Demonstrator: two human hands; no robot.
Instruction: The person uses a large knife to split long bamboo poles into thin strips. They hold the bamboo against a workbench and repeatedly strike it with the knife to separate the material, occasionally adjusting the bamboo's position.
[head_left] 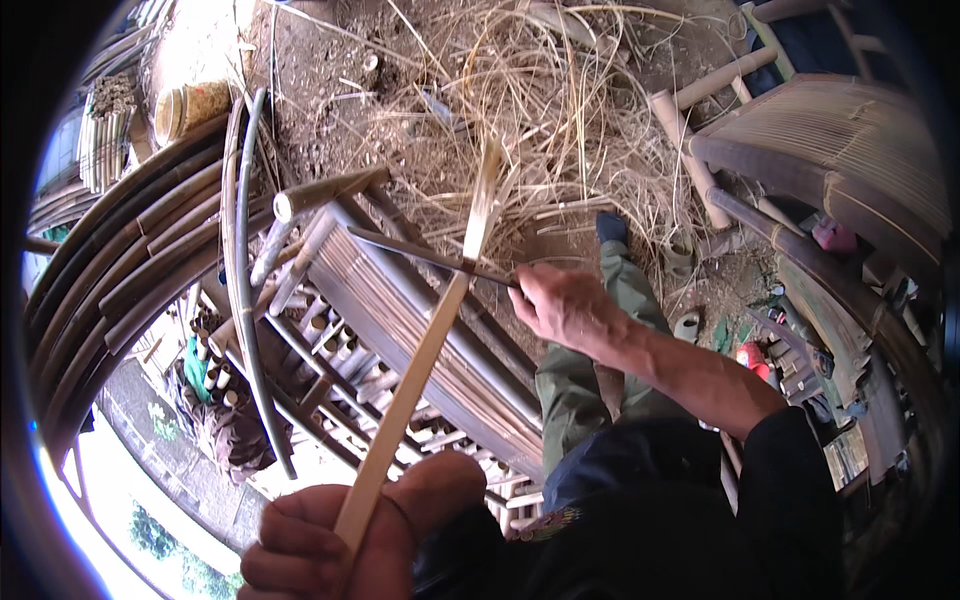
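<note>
My left hand (310,545), low in the view, is closed around the near end of a long, flat, pale bamboo strip (405,400). The strip slants up and away to the right, and its far part looks blurred or split into thin slivers. In my right hand (560,310) is the handle of a knife (405,248), mostly hidden by my fingers. Its long dark blade points left and crosses the strip near the upper third, touching or nearly touching it. Whether the edge has entered the strip I cannot tell.
Bamboo shavings (560,110) lie tangled on the dirt floor ahead. A slatted bamboo frame (370,290) stands under the strip. Bent dark bamboo poles (130,260) are stacked at left. A bamboo chair (820,150) stands at right. My green-trousered leg (640,285) stretches forward.
</note>
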